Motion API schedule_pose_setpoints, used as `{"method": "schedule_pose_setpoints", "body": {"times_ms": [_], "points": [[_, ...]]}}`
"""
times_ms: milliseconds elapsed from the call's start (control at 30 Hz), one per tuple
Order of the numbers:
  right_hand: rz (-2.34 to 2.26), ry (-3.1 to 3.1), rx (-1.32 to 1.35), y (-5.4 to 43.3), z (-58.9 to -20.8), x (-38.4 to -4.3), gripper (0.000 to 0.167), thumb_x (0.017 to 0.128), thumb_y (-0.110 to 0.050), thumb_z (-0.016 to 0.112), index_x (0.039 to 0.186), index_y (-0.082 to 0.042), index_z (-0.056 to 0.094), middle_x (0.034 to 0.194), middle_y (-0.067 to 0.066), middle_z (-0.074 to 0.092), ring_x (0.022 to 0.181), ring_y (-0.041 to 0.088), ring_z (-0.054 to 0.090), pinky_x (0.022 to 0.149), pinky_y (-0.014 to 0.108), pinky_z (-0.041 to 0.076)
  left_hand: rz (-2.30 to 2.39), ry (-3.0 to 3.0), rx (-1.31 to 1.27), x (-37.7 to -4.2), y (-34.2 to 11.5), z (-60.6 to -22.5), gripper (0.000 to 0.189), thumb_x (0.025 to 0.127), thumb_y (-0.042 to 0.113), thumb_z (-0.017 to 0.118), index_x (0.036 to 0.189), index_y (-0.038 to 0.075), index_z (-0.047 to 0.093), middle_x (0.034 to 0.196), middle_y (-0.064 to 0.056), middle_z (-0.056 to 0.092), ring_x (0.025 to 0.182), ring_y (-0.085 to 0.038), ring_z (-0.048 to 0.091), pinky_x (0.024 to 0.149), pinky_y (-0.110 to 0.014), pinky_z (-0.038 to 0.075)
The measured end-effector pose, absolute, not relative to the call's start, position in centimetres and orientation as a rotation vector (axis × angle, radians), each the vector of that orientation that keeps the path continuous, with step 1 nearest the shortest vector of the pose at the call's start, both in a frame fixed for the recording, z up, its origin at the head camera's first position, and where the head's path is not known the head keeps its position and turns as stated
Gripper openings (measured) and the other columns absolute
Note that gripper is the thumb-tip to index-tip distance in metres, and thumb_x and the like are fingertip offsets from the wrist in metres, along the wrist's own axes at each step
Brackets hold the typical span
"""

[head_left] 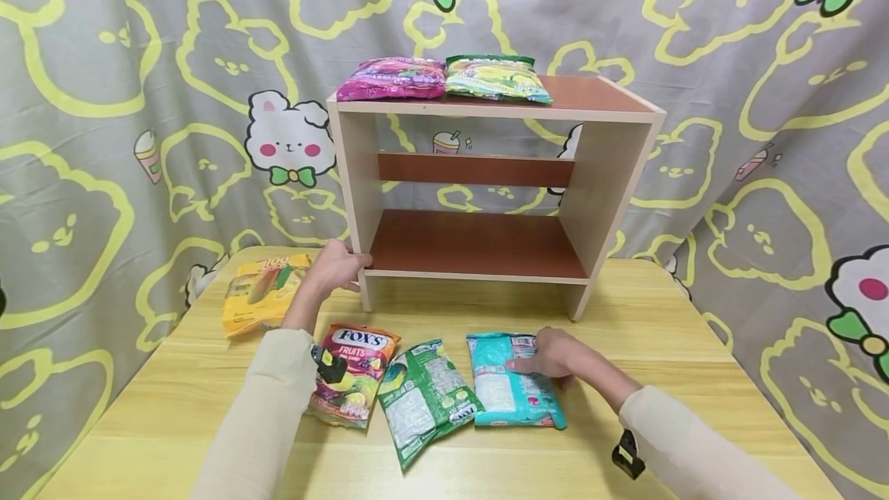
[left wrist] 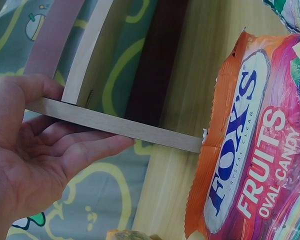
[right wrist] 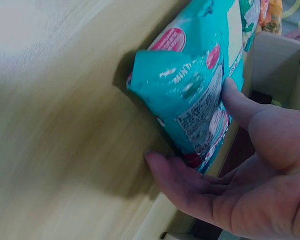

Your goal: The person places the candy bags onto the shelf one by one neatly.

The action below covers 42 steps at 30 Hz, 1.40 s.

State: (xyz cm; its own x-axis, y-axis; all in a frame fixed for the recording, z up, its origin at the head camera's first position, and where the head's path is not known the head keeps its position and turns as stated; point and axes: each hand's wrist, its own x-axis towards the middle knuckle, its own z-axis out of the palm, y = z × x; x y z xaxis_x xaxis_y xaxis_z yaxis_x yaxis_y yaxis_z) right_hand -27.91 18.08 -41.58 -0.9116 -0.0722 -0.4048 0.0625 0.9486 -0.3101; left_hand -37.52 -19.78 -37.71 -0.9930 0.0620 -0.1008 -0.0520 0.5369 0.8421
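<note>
My left hand [head_left: 338,265] grips the left side panel of a small wooden shelf [head_left: 479,278], thumb on the inner side and fingers along the outer side. In the left wrist view this panel [left wrist: 115,121] runs between thumb and fingers. My right hand [head_left: 556,353] holds the right edge of a teal candy bag [head_left: 496,384] lying on the table. The right wrist view shows the thumb on top of the teal bag [right wrist: 190,85] and the fingers at its lower edge. Left of it lie a green candy bag [head_left: 430,400] and an orange-purple Fox's Fruits bag [head_left: 354,373].
A yellow bag with a mango picture [head_left: 264,295] lies at the table's left. On the shelf's top board stand a purple bag [head_left: 396,78] and a yellow-green bag [head_left: 496,79] side by side. A patterned curtain [head_left: 729,99] hangs behind the wooden table [head_left: 646,346].
</note>
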Motion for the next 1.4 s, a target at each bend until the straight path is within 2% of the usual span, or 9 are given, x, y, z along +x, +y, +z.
{"method": "schedule_pose_setpoints", "body": {"times_ms": [200, 500, 867, 1133, 1400], "points": [[-0.489, 2.704, 0.008, 19.1, -41.5, -28.4, 0.053, 0.086, -0.046, 0.079, 0.094, 0.002, 0.056, 0.081, 0.013, 0.057, 0.057, 0.022, 0.065, 0.053, 0.034, 0.058, 1.455, 2.652, -0.001, -37.5, -19.9, -37.6, 0.046, 0.099, 0.024, 0.058, 0.134, -0.006, 0.056, 0.129, -0.026, 0.061, 0.115, -0.041, 0.065, 0.077, -0.04, 0.064], [-0.546, 2.714, 0.045, 21.0, -41.4, -29.2, 0.064, 0.086, -0.04, 0.08, 0.113, 0.012, 0.054, 0.091, 0.015, 0.056, 0.073, 0.024, 0.061, 0.057, 0.036, 0.059, 1.45, 2.654, 0.005, -37.6, -19.8, -37.7, 0.044, 0.099, 0.024, 0.057, 0.131, -0.006, 0.058, 0.128, -0.026, 0.062, 0.114, -0.04, 0.065, 0.077, -0.04, 0.064], [-0.536, 2.769, 0.048, 22.2, -41.9, -29.8, 0.062, 0.084, -0.037, 0.083, 0.109, 0.012, 0.053, 0.091, 0.016, 0.055, 0.079, 0.026, 0.057, 0.058, 0.034, 0.056, 1.459, 2.646, -0.001, -37.6, -19.9, -37.8, 0.046, 0.099, 0.024, 0.057, 0.135, -0.005, 0.056, 0.131, -0.026, 0.061, 0.116, -0.041, 0.064, 0.078, -0.041, 0.064], [-0.494, 2.803, 0.032, 22.1, -42.1, -30.0, 0.073, 0.082, -0.038, 0.084, 0.118, 0.017, 0.053, 0.097, 0.017, 0.059, 0.088, 0.029, 0.055, 0.079, 0.041, 0.053, 1.454, 2.65, 0.0, -37.6, -19.9, -37.8, 0.046, 0.099, 0.024, 0.057, 0.135, -0.005, 0.056, 0.13, -0.026, 0.061, 0.115, -0.04, 0.064, 0.078, -0.041, 0.064], [-0.515, 2.793, 0.035, 22.0, -41.8, -29.9, 0.072, 0.081, -0.039, 0.084, 0.115, 0.017, 0.053, 0.096, 0.017, 0.058, 0.087, 0.029, 0.054, 0.079, 0.041, 0.053, 1.452, 2.656, 0.004, -37.6, -19.9, -37.8, 0.048, 0.099, 0.024, 0.057, 0.139, -0.004, 0.053, 0.132, -0.026, 0.06, 0.117, -0.041, 0.064, 0.078, -0.041, 0.064]]}}
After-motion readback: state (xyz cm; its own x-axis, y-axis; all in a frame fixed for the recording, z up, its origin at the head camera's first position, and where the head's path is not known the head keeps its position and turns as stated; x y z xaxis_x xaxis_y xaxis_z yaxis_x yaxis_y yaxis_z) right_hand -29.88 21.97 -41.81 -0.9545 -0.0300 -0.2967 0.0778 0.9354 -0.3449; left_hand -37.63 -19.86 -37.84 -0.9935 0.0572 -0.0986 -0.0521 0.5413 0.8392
